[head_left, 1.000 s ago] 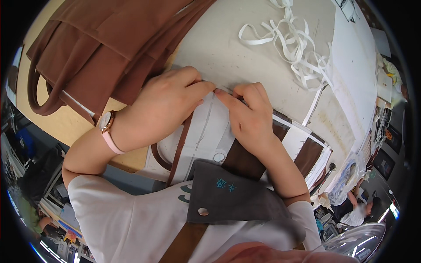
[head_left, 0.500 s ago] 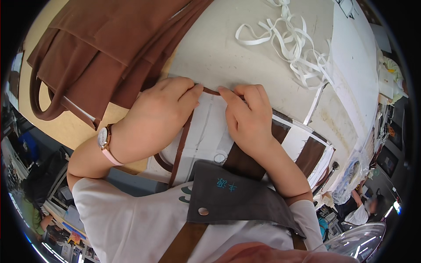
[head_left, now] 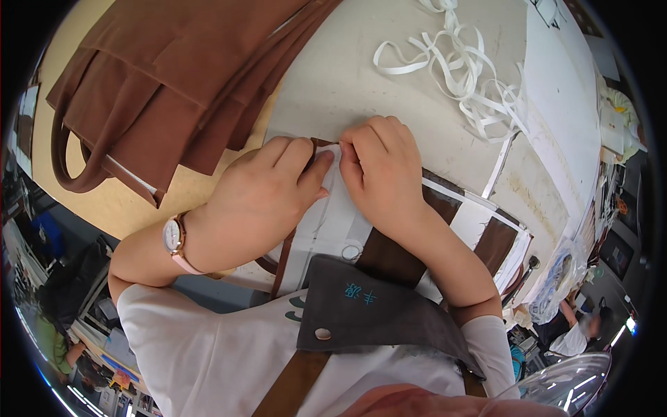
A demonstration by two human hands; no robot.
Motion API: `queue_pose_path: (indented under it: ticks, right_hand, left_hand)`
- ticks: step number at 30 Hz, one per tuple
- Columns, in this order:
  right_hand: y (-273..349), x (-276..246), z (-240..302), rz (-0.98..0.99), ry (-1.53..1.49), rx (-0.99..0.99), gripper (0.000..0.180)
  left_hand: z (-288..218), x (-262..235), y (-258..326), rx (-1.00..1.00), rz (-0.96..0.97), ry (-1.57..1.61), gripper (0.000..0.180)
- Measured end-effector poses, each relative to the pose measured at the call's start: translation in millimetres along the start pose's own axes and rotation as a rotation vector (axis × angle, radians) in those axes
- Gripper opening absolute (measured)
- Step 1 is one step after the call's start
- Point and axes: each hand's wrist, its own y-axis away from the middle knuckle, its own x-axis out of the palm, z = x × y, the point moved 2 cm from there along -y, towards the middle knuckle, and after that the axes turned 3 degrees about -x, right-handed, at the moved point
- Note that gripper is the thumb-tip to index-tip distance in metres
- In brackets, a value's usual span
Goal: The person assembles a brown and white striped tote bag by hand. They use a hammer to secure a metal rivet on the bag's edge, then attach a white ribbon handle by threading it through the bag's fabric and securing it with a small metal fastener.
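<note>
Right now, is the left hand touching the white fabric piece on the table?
Touching. The head view shows the left hand lying flat on the white fabric piece, its thumb pressing the cloth beside the right hand.

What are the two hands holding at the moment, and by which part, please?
Both the left hand and right hand pinch the far edge of a white and brown fabric piece, at its brown trim.

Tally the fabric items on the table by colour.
Brown: 1, the folded cloth pile
White: 2, the tape tangle and the panel under both hands
Brown-and-white: 1, the striped piece
Total: 4
</note>
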Motion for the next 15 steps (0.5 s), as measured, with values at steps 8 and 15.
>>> queue_pose_path:
  ticks: [8, 15]
  right_hand:
    - [5.3, -6.6, -4.0, 0.026, -0.024, -0.182, 0.025]
    - [6.8, -4.6, -2.7, -0.070, -0.037, -0.132, 0.027]
  left_hand:
    - [3.1, 0.9, 0.7, -0.032, 0.009, 0.032, 0.047]
    - [7.4, 3.6, -4.4, -0.121, -0.008, 0.103, 0.047]
